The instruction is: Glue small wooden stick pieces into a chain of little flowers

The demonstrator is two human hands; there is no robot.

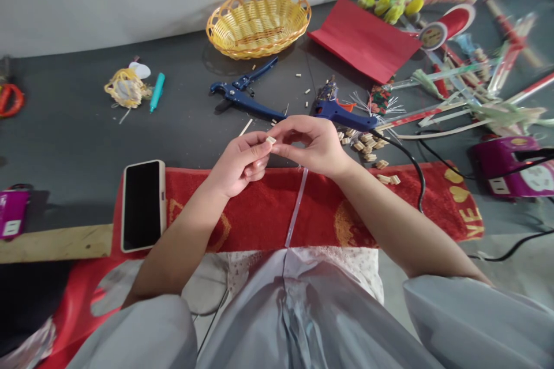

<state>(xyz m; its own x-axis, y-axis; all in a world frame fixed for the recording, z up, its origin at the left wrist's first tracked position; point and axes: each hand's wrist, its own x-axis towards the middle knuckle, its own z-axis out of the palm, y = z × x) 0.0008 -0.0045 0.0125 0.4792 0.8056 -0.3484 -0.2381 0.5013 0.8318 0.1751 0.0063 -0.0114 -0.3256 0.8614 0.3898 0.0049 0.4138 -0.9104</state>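
My left hand (pixel 241 162) pinches a small pale wooden bead (pixel 270 140) between thumb and fingers. My right hand (pixel 312 144) meets it from the right, fingers curled, gripping a clear thin strip (pixel 296 207) that hangs down over the red cloth (pixel 259 213) towards my lap. Both hands hover above the cloth's far edge. A pile of several similar wooden beads (pixel 367 147) lies just right of my right hand.
A phone (pixel 142 204) lies on the cloth's left end. Blue pliers (pixel 244 95), a blue glue gun (pixel 341 112) with black cord, a yellow wicker basket (pixel 258 20), red paper (pixel 366 40), a teal pen (pixel 156 92) and a purple box (pixel 517 167) are on the dark table.
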